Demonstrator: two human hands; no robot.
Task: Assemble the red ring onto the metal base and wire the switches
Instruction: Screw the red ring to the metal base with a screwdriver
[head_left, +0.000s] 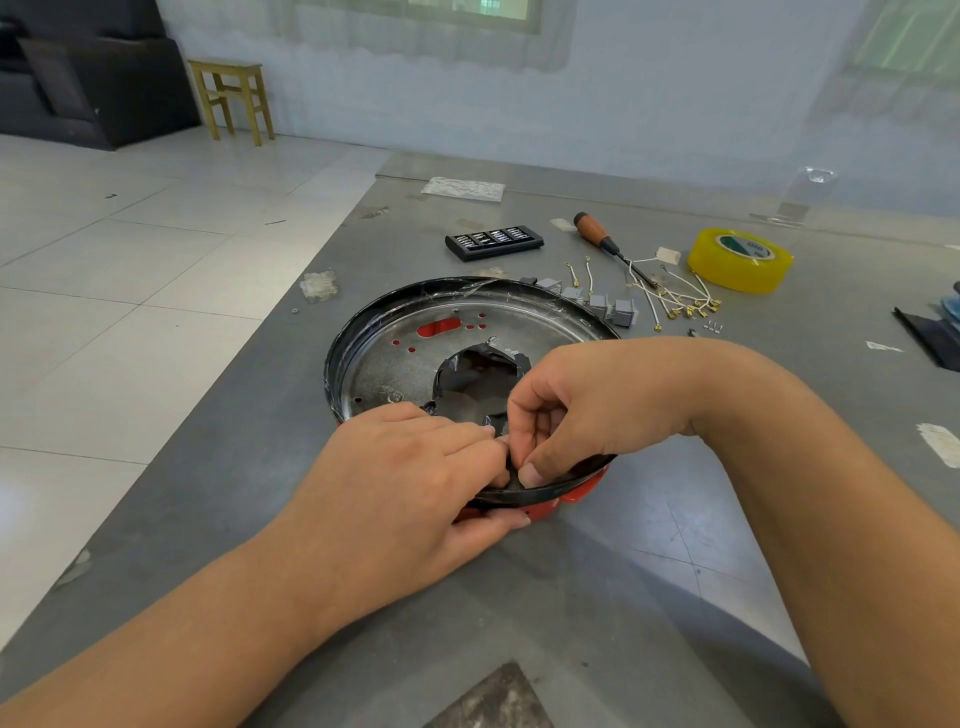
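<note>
A round metal base (384, 358) with a black rim and a jagged central hole lies on the grey table. The red ring (576, 491) shows beneath its near edge and through holes in the plate. My left hand (410, 473) grips the near rim, thumb under the red ring, fingers on top. My right hand (582, 405) pinches the black rim right beside it, thumb pressing the rim's edge. Several grey switches (605, 304) lie behind the base, next to white wires (680, 301) with brass terminals.
A screwdriver (602, 241) with a wooden handle, a black bit case (493, 243) and a yellow tape roll (740, 260) lie at the back of the table. The table's left edge (291, 317) drops to a tiled floor. A wooden stool (231, 96) stands far left.
</note>
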